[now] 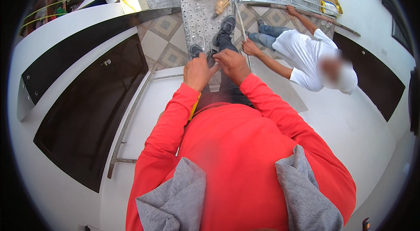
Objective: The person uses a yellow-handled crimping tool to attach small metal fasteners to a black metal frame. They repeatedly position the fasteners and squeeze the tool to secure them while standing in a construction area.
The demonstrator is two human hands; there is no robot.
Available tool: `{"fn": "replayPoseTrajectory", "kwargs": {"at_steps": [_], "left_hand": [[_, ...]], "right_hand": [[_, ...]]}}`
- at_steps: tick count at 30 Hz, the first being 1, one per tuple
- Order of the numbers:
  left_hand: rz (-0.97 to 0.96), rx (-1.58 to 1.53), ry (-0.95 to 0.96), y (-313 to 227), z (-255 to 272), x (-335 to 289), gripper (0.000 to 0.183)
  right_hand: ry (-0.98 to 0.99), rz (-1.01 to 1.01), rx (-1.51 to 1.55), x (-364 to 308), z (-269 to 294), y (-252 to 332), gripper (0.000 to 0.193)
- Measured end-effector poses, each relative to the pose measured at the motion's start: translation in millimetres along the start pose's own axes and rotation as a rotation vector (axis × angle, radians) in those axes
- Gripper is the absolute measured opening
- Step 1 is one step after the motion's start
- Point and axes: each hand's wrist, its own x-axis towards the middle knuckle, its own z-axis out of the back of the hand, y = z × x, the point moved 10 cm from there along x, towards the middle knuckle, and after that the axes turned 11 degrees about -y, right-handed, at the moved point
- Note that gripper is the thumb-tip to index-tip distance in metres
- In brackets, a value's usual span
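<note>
My left hand (197,73) and my right hand (233,66) are raised close together in front of my waist, above the scaffold plank. The fingers of both are bent, and the thumb of the left reaches toward the curled fingertips of the right. Whatever lies between the fingertips is too small or hidden to make out. Beyond my shoes (227,25), a yellow power drill (222,4) lies on the perforated metal plank (192,23). A yellow item (194,106) shows at my left waist, partly covered by my sleeve.
To the right, a co-worker in a white shirt (302,49) grips a scaffold pole (241,25) and a long bar (306,13). A scaffold frame (127,121) stands on the left by a dark door (98,104). A light-coloured box (134,3) sits on a white ledge at far left.
</note>
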Motion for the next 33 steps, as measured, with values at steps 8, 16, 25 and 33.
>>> {"fn": "replayPoseTrajectory", "kwargs": {"at_steps": [8,16,25,33], "left_hand": [[0.114,-0.077,-0.012,19,15,-2,0.056],[0.124,-0.153,0.024,32,21,-9,0.06],[0.04,-0.009,0.108,30,26,-16,0.061],[0.314,-0.786,0.179,54,-10,-29,0.051]], "right_hand": [[0.019,-0.396,0.293,17,-3,-40,0.016],[-0.023,-0.994,0.83,-34,-44,-78,0.021],[-0.018,-1.147,1.102,-39,-74,-59,0.03],[-0.031,-1.054,0.951,-27,-54,-60,0.02]]}}
